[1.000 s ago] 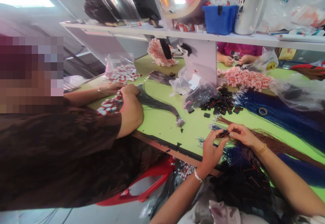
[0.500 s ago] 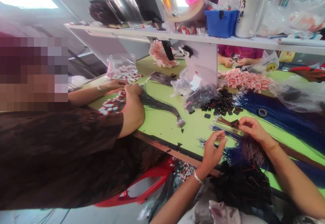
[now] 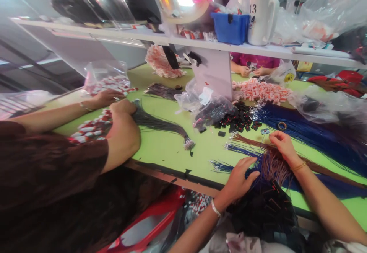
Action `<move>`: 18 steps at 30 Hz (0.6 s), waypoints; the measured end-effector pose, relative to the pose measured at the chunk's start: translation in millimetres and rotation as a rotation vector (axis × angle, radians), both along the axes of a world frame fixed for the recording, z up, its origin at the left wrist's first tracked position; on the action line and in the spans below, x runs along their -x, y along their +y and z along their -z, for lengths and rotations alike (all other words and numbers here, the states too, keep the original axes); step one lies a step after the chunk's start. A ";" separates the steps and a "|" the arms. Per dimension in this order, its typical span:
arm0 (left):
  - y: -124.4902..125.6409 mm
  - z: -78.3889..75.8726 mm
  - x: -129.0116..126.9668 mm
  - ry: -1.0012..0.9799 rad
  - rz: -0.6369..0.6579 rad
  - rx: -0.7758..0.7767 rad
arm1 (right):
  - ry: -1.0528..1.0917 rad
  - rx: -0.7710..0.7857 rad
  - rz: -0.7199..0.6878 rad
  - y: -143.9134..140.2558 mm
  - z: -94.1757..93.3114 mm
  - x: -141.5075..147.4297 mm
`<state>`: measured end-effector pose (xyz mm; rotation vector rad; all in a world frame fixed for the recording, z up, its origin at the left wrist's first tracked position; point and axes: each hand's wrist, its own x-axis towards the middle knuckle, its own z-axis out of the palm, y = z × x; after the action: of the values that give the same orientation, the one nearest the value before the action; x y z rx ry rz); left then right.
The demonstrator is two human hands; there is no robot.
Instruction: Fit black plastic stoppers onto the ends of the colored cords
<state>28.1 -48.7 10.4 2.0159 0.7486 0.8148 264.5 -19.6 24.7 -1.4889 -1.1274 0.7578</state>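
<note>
Blue wires lie under the left hand's loose fingers; right hand pinches brown wires.

Left hand fingertips: buried among the blue wires; what they pinch cannot be told.
Right hand grip: a small tag lies just past the fingertips; contact too small to tell.
Right forearm: cut off by lower right edge.
Black pile under both wrists: pieces blurred together, kind unclear.
Co-worker left of the left hand: cut off by left edge.
</note>
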 end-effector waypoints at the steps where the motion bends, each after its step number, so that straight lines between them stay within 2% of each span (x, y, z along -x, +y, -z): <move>1: -0.1 0.2 0.0 0.001 0.002 0.012 | -0.017 -0.001 0.016 0.5 -0.4 1.3; 5: 3.3 -0.3 0.1 -0.033 -0.040 0.082 | -0.073 -0.026 0.007 1.5 -5.9 9.3; 12: 34.6 -10.9 -4.4 -0.307 -0.249 0.355 | -0.055 -0.077 -0.168 4.9 -16.0 25.9; 18: 64.6 -28.5 -20.7 -0.549 -0.231 0.575 | -0.064 -0.064 -0.329 7.0 -15.7 38.4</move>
<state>48.9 15.8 39.0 1.1378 0.7822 1.0769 226.1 -12.6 40.4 -1.2969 -1.4539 0.8931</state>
